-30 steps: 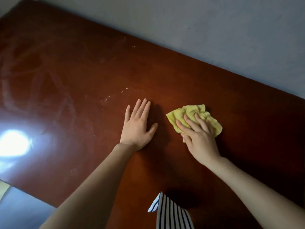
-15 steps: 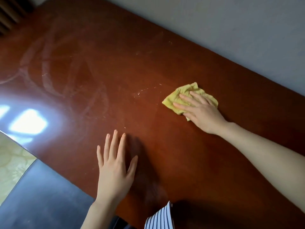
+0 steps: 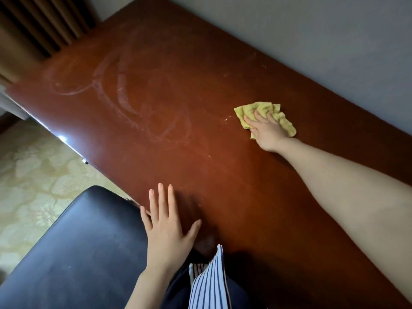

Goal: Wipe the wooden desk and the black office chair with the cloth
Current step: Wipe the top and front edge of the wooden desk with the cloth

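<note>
Within the last 1 second the 2 hands part: the right hand [image 3: 266, 131] carries the yellow cloth [image 3: 284, 122] out across the wooden desk [image 3: 200, 63] toward the wall [image 3: 323, 41], while the left hand [image 3: 167, 230] draws back to the near edge, so they are now well apart instead of side by side. The right hand's fingers lie fairly straight on the cloth, pressing it flat to the wood rather than clutching it. The left hand is spread, fingers extended, holding nothing (whether it bears weight I cannot tell). This looks like a desk pass in progress with much left: pale specks [image 3: 227, 118] lie just left of the cloth, and looping dusty smears [image 3: 133, 103] mark the far-left part. The black office chair [image 3: 78, 253] stands against the near edge, probably not yet wiped. A brown curtain [image 3: 33, 25] hangs beyond the desk's end, and a striped garment [image 3: 209, 284] hangs by the near edge. The long reach to those smears looks like the main hindrance.
</note>
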Demonstrator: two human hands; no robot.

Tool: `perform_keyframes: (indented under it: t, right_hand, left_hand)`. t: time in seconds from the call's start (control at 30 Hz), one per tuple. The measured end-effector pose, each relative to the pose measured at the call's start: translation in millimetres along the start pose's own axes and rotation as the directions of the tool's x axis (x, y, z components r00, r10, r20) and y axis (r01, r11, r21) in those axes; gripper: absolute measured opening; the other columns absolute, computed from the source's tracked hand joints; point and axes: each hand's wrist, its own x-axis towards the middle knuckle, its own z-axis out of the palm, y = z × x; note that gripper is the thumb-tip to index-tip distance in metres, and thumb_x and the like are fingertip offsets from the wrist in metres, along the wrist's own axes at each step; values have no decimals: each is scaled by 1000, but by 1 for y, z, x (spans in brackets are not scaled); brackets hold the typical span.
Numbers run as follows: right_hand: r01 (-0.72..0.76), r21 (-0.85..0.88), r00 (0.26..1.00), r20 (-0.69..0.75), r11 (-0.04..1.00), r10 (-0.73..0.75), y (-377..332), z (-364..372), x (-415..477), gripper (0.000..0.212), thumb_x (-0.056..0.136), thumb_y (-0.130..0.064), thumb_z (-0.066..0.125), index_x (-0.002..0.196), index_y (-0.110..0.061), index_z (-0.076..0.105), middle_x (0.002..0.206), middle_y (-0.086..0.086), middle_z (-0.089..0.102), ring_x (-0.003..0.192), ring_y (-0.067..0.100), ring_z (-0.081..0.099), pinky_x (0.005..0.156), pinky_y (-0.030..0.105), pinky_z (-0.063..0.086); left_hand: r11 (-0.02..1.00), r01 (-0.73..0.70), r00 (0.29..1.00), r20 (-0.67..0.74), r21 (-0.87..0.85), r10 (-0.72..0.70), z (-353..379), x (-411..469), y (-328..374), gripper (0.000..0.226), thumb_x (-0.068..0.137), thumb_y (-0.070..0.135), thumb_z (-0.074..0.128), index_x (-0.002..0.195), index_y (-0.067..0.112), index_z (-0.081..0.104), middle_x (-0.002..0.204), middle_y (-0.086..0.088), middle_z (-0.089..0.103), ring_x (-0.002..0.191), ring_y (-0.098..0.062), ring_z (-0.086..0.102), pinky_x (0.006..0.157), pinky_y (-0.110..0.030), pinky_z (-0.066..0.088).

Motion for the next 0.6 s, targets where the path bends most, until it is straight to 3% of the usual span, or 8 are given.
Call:
perform_keyframes:
  t: [0.1, 0.23, 0.47, 0.6]
  right_hand:
    - [17, -13, 999, 46, 1000, -17, -22, 22, -46, 49, 105, -25, 22, 149, -43, 7, 160, -8, -3, 146, 27, -8, 118, 50, 12]
    - [64, -35, 998, 26, 997, -63, -51, 58, -107, 50, 105, -26, 23, 150, -43, 7, 160, -9, -3, 146, 25, -9, 117, 50, 11]
    - [149, -25, 983, -108, 989, -151, -70, 120, -192, 55, 102, -23, 35, 148, -46, 13, 159, -15, 6, 147, 16, -5, 117, 41, 3]
    - [183, 49, 962, -217, 982, -168, -71, 149, -235, 58, 97, -13, 49, 144, -42, 32, 155, -15, 22, 146, 15, 9, 118, 38, 5]
  left_hand:
    - [997, 75, 994, 75, -3, -75, 2, -19, -12, 116, 76, 68, 57, 141, 22, -27, 148, 4, -35, 137, -16, -36, 110, -38, -22]
    - [994, 108, 986, 130, -24, -104, 8, -36, -20, 122, 74, 73, 54, 143, 15, -28, 143, 0, -45, 133, -16, -42, 112, -42, -19]
    - [998, 61, 991, 121, 6, -62, 10, -35, -27, 126, 70, 76, 55, 149, 4, -12, 151, -9, -30, 142, -25, -25, 116, -44, -7]
    - [992, 65, 990, 122, 106, -78, 10, -35, -27, 127, 69, 78, 53, 149, 3, -9, 157, -15, -19, 145, -28, -16, 116, -47, -1]
